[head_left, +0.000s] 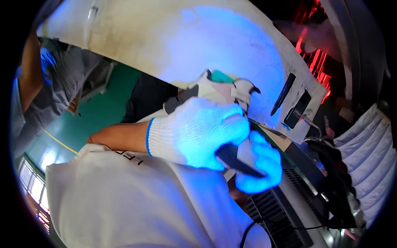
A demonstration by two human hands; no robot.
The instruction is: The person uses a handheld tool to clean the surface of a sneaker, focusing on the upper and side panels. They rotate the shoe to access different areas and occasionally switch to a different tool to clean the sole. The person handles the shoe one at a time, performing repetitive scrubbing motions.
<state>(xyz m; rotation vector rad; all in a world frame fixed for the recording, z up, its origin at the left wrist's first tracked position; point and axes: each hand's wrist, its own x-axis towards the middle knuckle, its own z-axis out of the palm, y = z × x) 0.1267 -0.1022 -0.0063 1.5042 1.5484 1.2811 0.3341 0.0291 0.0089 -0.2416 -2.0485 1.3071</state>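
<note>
My left hand (pixel 198 134), in a white knitted glove with a blue cuff, is closed on what looks like a white and grey shoe (pixel 223 91) with a green patch. Its palm hides much of the shoe. My right hand (pixel 261 165), gloved too and washed blue by the light, curls around the near end, beside a dark grey flat piece (pixel 237 160) between both hands. Whether that piece is part of the shoe, I cannot tell.
Blue light falls on the pale table (pixel 235 45). At its right lie a black marker (pixel 283 94) and a black phone-like device (pixel 297 109). A person in grey (pixel 62 82) is at the left. Red-lit strands (pixel 316 62) hang at the upper right, above a white pleated bundle (pixel 366 157).
</note>
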